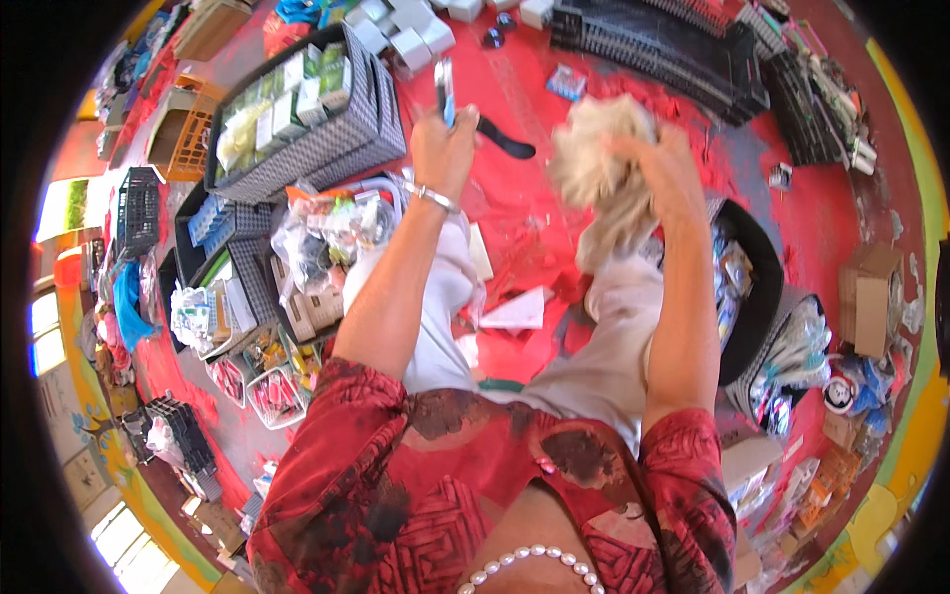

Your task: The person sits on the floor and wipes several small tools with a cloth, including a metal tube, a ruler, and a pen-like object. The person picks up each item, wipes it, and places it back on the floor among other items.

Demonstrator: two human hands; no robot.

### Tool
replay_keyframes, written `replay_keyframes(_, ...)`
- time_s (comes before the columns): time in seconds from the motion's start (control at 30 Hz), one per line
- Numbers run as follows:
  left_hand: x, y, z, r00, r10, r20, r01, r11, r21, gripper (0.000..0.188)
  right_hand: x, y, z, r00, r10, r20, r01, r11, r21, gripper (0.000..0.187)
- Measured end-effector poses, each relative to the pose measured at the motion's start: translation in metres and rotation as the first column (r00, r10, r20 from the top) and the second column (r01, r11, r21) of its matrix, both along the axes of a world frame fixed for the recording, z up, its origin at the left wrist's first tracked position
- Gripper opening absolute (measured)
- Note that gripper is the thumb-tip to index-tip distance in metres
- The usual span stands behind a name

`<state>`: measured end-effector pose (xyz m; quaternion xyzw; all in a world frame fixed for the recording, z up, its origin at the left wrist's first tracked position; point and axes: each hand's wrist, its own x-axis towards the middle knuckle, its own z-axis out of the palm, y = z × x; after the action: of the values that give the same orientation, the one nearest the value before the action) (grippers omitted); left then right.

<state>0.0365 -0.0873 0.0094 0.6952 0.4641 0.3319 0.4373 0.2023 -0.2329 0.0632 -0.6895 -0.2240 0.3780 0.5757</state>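
My left hand (443,148), with a silver bangle on its wrist, is closed round a slim thing with a silver and pale blue upper end (445,89). A curved black part (510,141) sticks out to the right of the fist; its kind is not clear. In my right hand (665,173) is a bunched beige cloth (597,153), fingers gripping its right side while a fold hangs toward my knee. Both hands are raised in front of me, apart from each other, above the red floor covering (495,208).
At left, a grey checked basket (376,124) holds green and white boxes. Nearer me sits clear-bagged stuff (322,238). Black crates (658,59) lie far right. Beside my right leg stands a dark tub (757,297); a cardboard box (871,297) is farther right. White paper (515,310) lies between my legs.
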Motion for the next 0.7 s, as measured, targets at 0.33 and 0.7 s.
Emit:
replay_keyframes(0.33,-0.002,0.008,-0.012,0.928,0.005,0.372,0.171,0.882,-0.438,0.016,-0.036,0.022,-0.016,0.540,0.289,0.790,-0.167,0.957,-0.236,0.021)
replay_keyframes(0.7,0.001,-0.017,-0.001,0.944,-0.103,0.313,0.224,0.897,-0.381,0.031,-0.015,-0.002,0.010,0.850,0.493,0.186,-0.494,0.869,-0.043,0.013)
